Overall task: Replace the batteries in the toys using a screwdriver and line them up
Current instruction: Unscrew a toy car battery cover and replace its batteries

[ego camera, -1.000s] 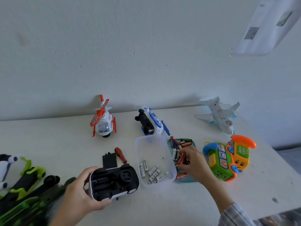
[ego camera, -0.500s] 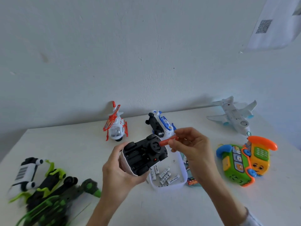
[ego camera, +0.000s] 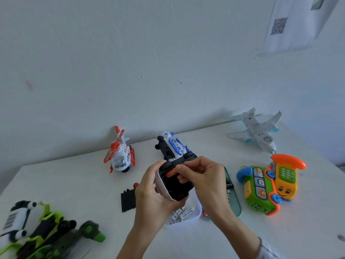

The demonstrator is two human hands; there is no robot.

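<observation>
Where battery hovered before, now in car.

Black-white toy car; red-white helicopter; green-orange phone toy.

Soft, even daylight with a cool bluish cast fills the scene, bright enough to show colours clearly and without glare. Faint, diffuse shadows fall on the wall behind the far toys and under the hands on the white surface. The wide-angle lens bends the surface's far edge and stretches the corners, and the green toys at near left are smeared and out of focus.
</observation>
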